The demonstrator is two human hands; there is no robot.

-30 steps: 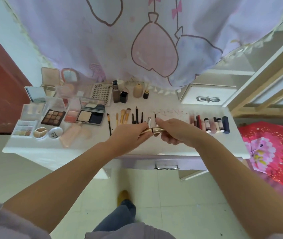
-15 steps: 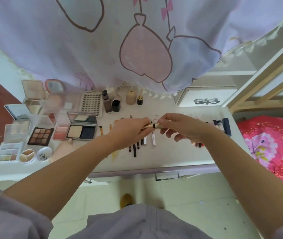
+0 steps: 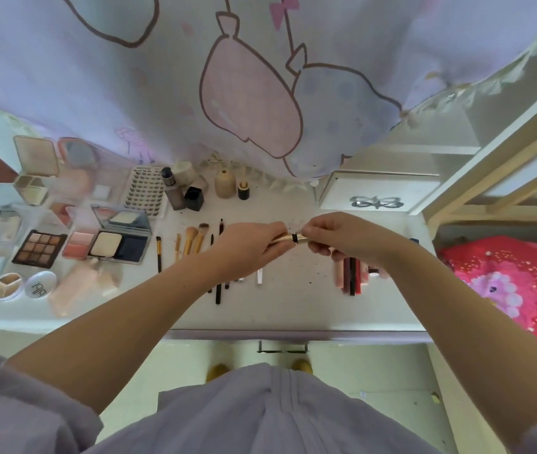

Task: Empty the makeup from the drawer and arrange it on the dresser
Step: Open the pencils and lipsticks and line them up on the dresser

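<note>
With both hands, left [image 3: 249, 247] and right [image 3: 342, 239], pinching the slim gold makeup tube [image 3: 285, 239] above the white tabletop [image 3: 293, 303], cap it squarely, then lay it beside the pencils [image 3: 218, 291].

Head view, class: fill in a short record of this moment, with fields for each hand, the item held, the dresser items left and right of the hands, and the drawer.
left hand: grips the gold tube's body
right hand: pinches the tube's dark end
held item: gold tube, above the dresser
left of hands: brushes, palettes, eyeshadow palette
right of hands: lipsticks, partly hidden
drawer: shut, handle visible
</note>
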